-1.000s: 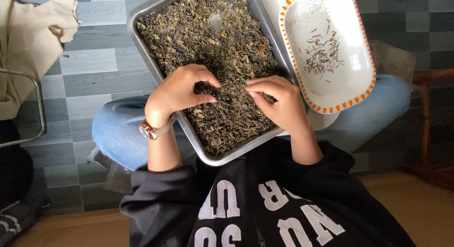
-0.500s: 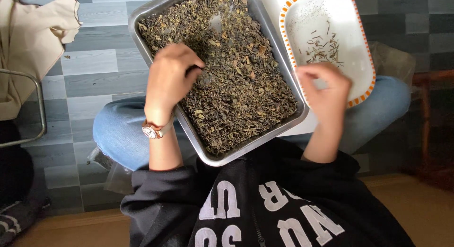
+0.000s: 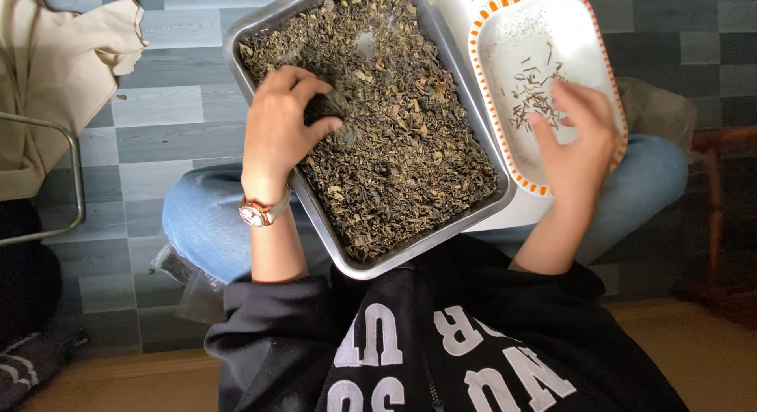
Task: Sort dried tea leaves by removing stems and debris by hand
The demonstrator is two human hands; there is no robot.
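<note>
Left hand: the left hand (image 3: 282,128) rests in the far-left part of the metal tray (image 3: 481,187), fingers curled loosely into the dried tea leaves (image 3: 394,144); whether it pinches any I cannot tell. A wristwatch (image 3: 256,213) sits on that wrist.
Left-hand change: a second ago it lay near the tray's middle; it has since slid toward the far-left corner, so a fresh patch of leaves is being worked.
Tray: it lies across the person's lap, its long axis running from far left to near right, the near corner pointing toward the person's body.
Leaves: spread over the whole tray floor, thinner at the far end.
Right hand: the right hand (image 3: 579,140) hovers over the near rim of the white dish (image 3: 505,33), fingers spread apart and clamped on nothing visible.
Right-hand change: a second ago it was in the tray beside the left hand; it has crossed to the dish, which suggests a picked-out bit was carried over and let go.
Dish: an oval with an orange-dotted rim, touching the tray's right side, long axis running far to near, holding a small scatter of dark stems (image 3: 532,93).
</note>
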